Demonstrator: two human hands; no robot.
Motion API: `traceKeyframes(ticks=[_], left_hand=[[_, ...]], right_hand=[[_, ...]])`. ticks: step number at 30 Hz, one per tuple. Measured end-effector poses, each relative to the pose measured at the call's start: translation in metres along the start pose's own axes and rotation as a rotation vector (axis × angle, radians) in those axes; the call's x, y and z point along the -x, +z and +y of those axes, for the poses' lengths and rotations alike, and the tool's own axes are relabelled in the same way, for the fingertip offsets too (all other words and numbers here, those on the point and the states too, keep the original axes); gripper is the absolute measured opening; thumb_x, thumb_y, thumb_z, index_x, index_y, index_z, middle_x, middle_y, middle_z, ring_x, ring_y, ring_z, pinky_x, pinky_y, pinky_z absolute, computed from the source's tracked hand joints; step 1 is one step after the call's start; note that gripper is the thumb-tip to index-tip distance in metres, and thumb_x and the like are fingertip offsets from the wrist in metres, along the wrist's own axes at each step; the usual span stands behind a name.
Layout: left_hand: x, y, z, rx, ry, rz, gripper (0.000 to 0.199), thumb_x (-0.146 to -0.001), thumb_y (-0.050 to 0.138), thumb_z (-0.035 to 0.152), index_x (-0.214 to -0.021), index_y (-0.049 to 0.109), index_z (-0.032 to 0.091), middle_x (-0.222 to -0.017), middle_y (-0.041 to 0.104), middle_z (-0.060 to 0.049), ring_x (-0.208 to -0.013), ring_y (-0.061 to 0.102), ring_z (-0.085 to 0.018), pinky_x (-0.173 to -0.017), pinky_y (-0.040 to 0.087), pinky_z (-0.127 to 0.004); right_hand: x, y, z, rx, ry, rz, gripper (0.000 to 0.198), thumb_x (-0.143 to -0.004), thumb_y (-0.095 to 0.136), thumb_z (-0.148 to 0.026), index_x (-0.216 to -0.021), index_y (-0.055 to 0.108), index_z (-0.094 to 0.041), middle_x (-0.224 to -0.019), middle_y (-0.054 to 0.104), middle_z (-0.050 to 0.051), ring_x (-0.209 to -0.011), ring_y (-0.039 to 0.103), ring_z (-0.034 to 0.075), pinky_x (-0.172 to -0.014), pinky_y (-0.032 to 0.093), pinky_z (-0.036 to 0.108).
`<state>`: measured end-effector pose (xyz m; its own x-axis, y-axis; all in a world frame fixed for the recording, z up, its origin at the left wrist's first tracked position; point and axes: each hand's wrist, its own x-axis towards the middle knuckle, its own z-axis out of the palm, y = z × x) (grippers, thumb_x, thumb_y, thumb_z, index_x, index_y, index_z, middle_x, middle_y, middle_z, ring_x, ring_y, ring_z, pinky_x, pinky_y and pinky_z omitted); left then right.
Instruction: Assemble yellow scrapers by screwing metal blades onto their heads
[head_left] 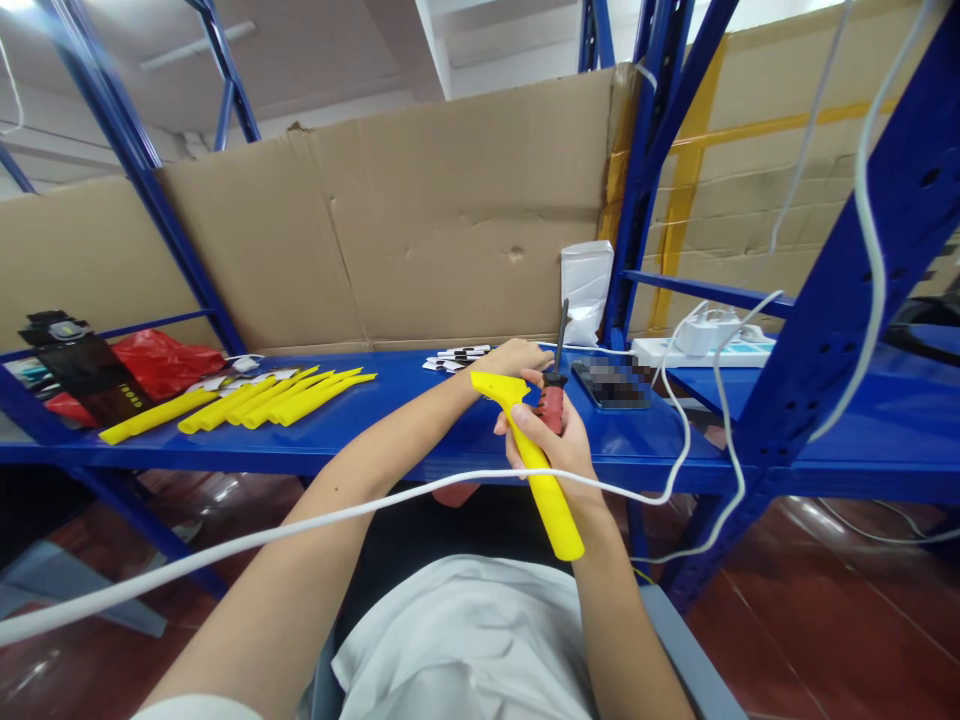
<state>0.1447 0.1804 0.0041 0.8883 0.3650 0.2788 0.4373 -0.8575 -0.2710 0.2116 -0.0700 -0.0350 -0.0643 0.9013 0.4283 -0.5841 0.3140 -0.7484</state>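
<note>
My right hand is closed around a yellow plastic handle with a wide, flared head, which slants down toward my lap. The same hand holds a red-gripped screwdriver, its dark shaft pointing up. My left hand reaches across the blue table just behind the flared head, back of the hand up. Its fingers look stretched out to the right; their tips are partly hidden near the screwdriver. Beside that wrist lie several small black-and-white pieces.
Several similar yellow handles lie at the left on the blue table, near a red plastic bag and a black box. A phone, a white packet and a power strip stand right. A white cable crosses in front.
</note>
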Motion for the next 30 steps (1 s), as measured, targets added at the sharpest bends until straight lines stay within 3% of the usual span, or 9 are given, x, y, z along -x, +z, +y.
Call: traceKeyframes(ticks=[4, 9, 14, 18, 21, 25, 30], left_hand=[[-0.005, -0.008, 0.005, -0.128, -0.131, 0.01, 0.026, -0.113, 0.055, 0.019, -0.122, 0.077, 0.01, -0.111, 0.083, -0.02, -0.1, 0.08, -0.029, -0.084, 0.051, -0.035], [0.001, -0.029, -0.002, -0.093, -0.238, 0.118, 0.025, -0.116, 0.051, 0.021, -0.123, 0.074, 0.012, -0.112, 0.084, -0.019, -0.099, 0.081, -0.027, -0.085, 0.052, -0.034], [0.022, -0.061, -0.023, 0.37, -0.372, 0.645, 0.009, -0.108, 0.064, 0.018, -0.107, 0.073, 0.018, -0.102, 0.086, -0.012, -0.093, 0.083, -0.021, -0.088, 0.058, -0.03], [0.062, -0.098, -0.035, 0.717, -0.409, 0.994, 0.006, -0.104, 0.074, 0.026, -0.104, 0.071, 0.021, -0.095, 0.084, -0.007, -0.09, 0.085, -0.019, -0.085, 0.064, -0.029], [0.109, -0.127, -0.031, 0.865, -0.445, 1.137, 0.032, -0.097, 0.086, 0.041, -0.121, 0.073, 0.023, -0.097, 0.085, -0.006, -0.094, 0.086, -0.021, -0.085, 0.067, -0.03], [0.168, -0.148, -0.008, 0.999, -0.493, 1.212, 0.046, -0.089, 0.095, 0.048, -0.123, 0.074, 0.025, -0.1, 0.086, -0.005, -0.097, 0.088, -0.022, -0.091, 0.069, -0.033], [0.208, -0.156, 0.034, 1.191, -0.506, 1.192, 0.045, -0.082, 0.101, 0.043, -0.103, 0.066, 0.022, -0.103, 0.088, -0.008, -0.099, 0.088, -0.024, -0.096, 0.069, -0.036]], right_hand=[[0.0, 0.001, 0.0, -0.006, 0.008, 0.003, 0.089, -0.082, 0.097, -0.045, -0.15, 0.043, -0.027, -0.078, 0.079, -0.005, -0.04, 0.06, 0.013, -0.04, 0.044, 0.024], [0.001, 0.001, -0.002, 0.018, 0.004, -0.002, 0.079, -0.083, 0.097, -0.047, -0.14, 0.046, -0.027, -0.077, 0.079, -0.004, -0.04, 0.06, 0.013, -0.04, 0.044, 0.024], [0.001, 0.002, 0.0, 0.031, -0.005, 0.01, 0.081, -0.081, 0.098, -0.049, -0.14, 0.046, -0.027, -0.077, 0.08, -0.004, -0.04, 0.06, 0.014, -0.04, 0.045, 0.024], [0.003, 0.005, 0.005, 0.101, -0.032, 0.09, 0.064, -0.081, 0.101, -0.049, -0.117, 0.053, -0.027, -0.083, 0.084, 0.0, -0.045, 0.064, 0.014, -0.042, 0.05, 0.024], [0.003, 0.005, 0.007, 0.212, -0.044, 0.088, 0.054, -0.082, 0.101, -0.051, -0.105, 0.061, -0.023, -0.094, 0.087, 0.006, -0.049, 0.067, 0.013, -0.047, 0.055, 0.026], [-0.005, 0.009, 0.006, 0.313, -0.054, 0.067, 0.053, -0.079, 0.103, -0.054, -0.101, 0.069, -0.02, -0.097, 0.088, 0.01, -0.051, 0.069, 0.015, -0.052, 0.059, 0.029], [-0.025, 0.026, -0.001, 0.372, -0.126, 0.046, 0.049, -0.084, 0.099, -0.056, -0.102, 0.071, -0.02, -0.092, 0.087, 0.008, -0.056, 0.07, 0.015, -0.056, 0.059, 0.028]])
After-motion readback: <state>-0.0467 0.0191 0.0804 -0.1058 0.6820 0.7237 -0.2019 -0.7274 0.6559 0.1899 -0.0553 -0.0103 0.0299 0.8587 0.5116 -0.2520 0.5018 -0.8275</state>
